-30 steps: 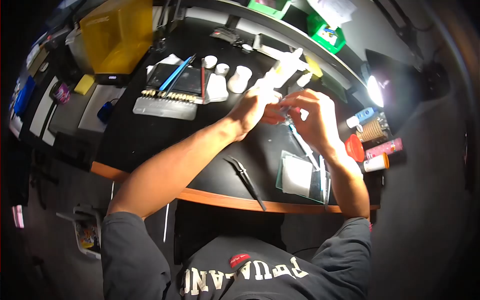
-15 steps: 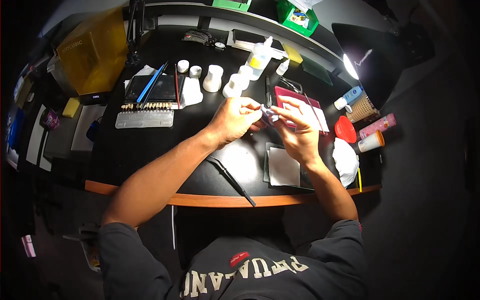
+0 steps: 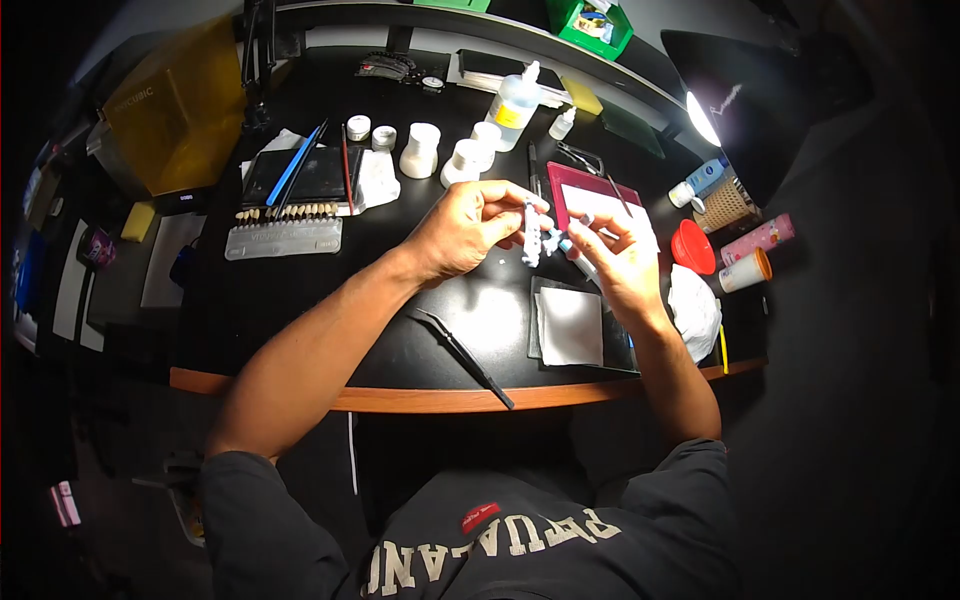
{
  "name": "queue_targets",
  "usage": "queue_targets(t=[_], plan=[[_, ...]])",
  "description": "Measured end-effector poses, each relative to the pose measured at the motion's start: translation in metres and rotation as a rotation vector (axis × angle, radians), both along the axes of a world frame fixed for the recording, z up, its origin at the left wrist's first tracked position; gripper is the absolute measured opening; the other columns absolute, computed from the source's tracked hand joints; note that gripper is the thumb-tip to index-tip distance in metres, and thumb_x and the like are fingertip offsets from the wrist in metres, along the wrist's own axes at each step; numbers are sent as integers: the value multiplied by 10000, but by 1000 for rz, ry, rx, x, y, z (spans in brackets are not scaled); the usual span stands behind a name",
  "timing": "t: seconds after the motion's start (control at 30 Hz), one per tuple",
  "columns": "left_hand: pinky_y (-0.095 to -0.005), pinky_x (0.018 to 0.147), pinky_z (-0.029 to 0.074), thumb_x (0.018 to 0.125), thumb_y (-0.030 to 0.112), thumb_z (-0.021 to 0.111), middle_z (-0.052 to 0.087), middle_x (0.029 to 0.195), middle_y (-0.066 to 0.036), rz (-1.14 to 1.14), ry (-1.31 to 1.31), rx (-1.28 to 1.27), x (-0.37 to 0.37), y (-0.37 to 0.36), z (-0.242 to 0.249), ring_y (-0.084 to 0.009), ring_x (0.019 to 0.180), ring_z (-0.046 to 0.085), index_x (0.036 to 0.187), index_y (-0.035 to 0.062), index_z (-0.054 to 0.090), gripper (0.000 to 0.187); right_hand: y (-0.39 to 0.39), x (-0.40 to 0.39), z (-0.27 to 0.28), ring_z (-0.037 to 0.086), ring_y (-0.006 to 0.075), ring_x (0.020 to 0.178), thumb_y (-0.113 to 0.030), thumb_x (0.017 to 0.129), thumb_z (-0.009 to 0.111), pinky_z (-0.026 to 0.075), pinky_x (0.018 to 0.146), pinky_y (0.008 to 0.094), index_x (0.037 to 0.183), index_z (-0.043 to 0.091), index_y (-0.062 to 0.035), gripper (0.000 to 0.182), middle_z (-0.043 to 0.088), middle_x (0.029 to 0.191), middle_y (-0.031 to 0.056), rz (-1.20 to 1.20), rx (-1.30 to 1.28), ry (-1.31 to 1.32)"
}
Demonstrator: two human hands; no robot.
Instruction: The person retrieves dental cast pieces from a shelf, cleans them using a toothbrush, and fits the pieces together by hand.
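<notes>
Over the black table, my left hand point(image 3: 465, 228) pinches a small pale, bumpy piece point(image 3: 532, 235) that hangs from its fingertips. Just to the right, my right hand point(image 3: 615, 262) is closed on another small pale piece point(image 3: 580, 222), too small to make out well. The two hands are close together but apart. Below them, black curved tweezers point(image 3: 465, 360) lie by the table's wooden front edge. A white square pad point(image 3: 570, 326) lies under the right wrist's left side.
Behind the hands stand white jars point(image 3: 420, 150) and a clear bottle with a yellow label point(image 3: 513, 108). A tooth shade guide point(image 3: 283, 238) lies at the left. At the right are a red bowl point(image 3: 692, 247), a crumpled white tissue point(image 3: 694, 312) and a pink tray point(image 3: 566, 180).
My hands were together on the pale piece and have moved apart, the right one going right and down. A pale, bumpy piece now shows hanging from my left fingers.
</notes>
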State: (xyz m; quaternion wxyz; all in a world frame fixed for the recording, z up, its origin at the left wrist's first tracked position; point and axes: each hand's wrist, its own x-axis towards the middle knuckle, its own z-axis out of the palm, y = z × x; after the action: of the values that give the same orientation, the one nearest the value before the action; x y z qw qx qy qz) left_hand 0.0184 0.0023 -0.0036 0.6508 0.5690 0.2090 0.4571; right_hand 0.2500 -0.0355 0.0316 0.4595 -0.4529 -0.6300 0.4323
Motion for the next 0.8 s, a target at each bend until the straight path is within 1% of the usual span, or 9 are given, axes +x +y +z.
queue_targets(t=[0.07,0.1,0.17,0.3,0.4,0.5,0.57,0.63,0.8], plan=[[-276,861,574,1024,-28,533,747,1033,-88,-25,1,17,-3,0,3,-125,906,708,1235,-12,677,257,-1,1,-4,626,59,787,-123,957,753,502,720,214,1210,695,-15,281,695,896,8,-8,0,-87],[-266,851,559,1030,2,548,750,1069,-90,-37,6,28,-4,2,0,-113,919,699,1248,-1,672,251,0,1,-6,620,49,756,-117,944,760,497,674,211,1178,703,-21,260,685,862,-13,-11,7,-139],[-248,832,529,1043,63,578,758,1141,-95,-61,19,46,-6,8,-6,-90,945,681,1272,21,662,248,-1,-2,-11,614,47,715,-106,925,768,493,642,219,1137,710,-29,233,671,814,-22,11,-49,-100],[-257,862,532,1046,77,577,755,1165,-88,-74,13,8,-11,7,-2,-89,981,678,1285,40,662,257,0,-6,-18,625,50,701,-124,873,811,496,626,236,1079,714,-28,247,674,787,6,37,-30,-360],[-267,876,543,1046,86,582,748,1183,-99,-109,-8,-6,-13,12,-6,-100,996,685,1290,39,658,261,-9,-15,-12,632,64,683,-143,876,807,501,622,242,1038,718,-16,224,697,801,23,60,-23,-478],[-271,871,553,1053,109,582,744,1185,-113,-107,8,2,-15,13,-5,-112,993,693,1304,33,643,269,-6,-14,-12,637,67,677,-153,900,787,500,615,244,1011,720,-8,195,718,810,34,93,-129,-391],[-279,865,563,1055,110,579,738,1185,-128,-89,31,-25,-16,17,-9,-133,987,702,1307,23,634,272,-5,-11,-9,636,69,677,-178,943,761,493,595,240,973,726,-8,177,733,827,39,138,-213,-154],[-295,831,578,1061,123,550,721,1202,-145,-107,1,-121,-18,12,-2,-171,980,717,1323,19,603,286,-9,-6,1,632,73,679,-205,947,767,487,593,236,966,726,-7,202,736,835,48,133,-239,-67],[-284,771,575,1053,158,516,701,1225,-145,-79,38,-289,-18,5,7,-183,983,721,1360,38,559,333,-12,8,8,612,86,675,-255,931,791,474,593,244,969,727,-22,244,720,822,46,135,-303,29]])
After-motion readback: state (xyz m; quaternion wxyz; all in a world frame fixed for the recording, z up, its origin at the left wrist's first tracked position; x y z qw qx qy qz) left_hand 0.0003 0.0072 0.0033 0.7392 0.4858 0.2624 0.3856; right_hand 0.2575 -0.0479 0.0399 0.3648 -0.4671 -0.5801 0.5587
